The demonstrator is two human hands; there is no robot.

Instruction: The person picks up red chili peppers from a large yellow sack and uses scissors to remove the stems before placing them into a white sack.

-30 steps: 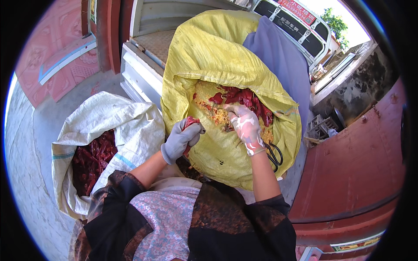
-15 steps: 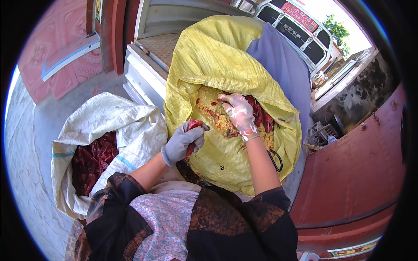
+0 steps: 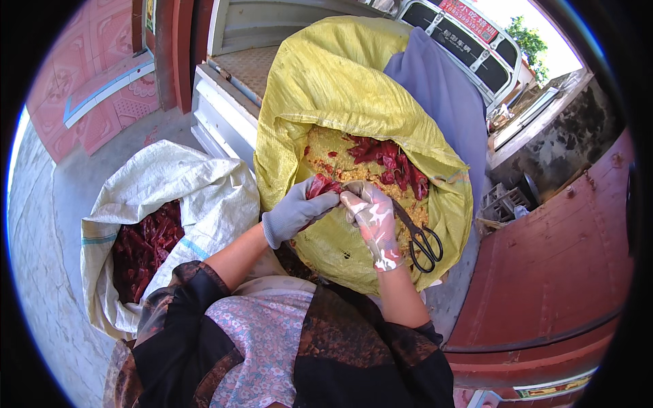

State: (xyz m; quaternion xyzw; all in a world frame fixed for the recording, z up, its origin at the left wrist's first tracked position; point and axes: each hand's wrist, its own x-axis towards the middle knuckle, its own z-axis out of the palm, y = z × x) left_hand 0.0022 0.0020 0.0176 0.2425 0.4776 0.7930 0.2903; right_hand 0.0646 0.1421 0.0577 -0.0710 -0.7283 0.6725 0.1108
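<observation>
My left hand, in a grey glove, is closed around dried red chili peppers, whose wrinkled tops stick up above the thumb. Against it, my right hand, in a pink and white patterned glove, pinches the stem end of a chili. Both hands are over the mouth of a yellow woven sack. More dried chilies lie inside its opening among pale yellow seeds. Black-handled scissors rest on the sack just right of my right hand, handles toward me.
A white woven sack filled with dark red chilies stands open at my left. Behind the yellow sack are a vehicle's cargo bed and a purple-grey cloth. A red metal panel is at the right.
My right hand has drawn back from the chilies in the yellow sack to meet my left hand, which has shifted slightly right. The scissors, partly covered by my forearm before, now show more fully.
</observation>
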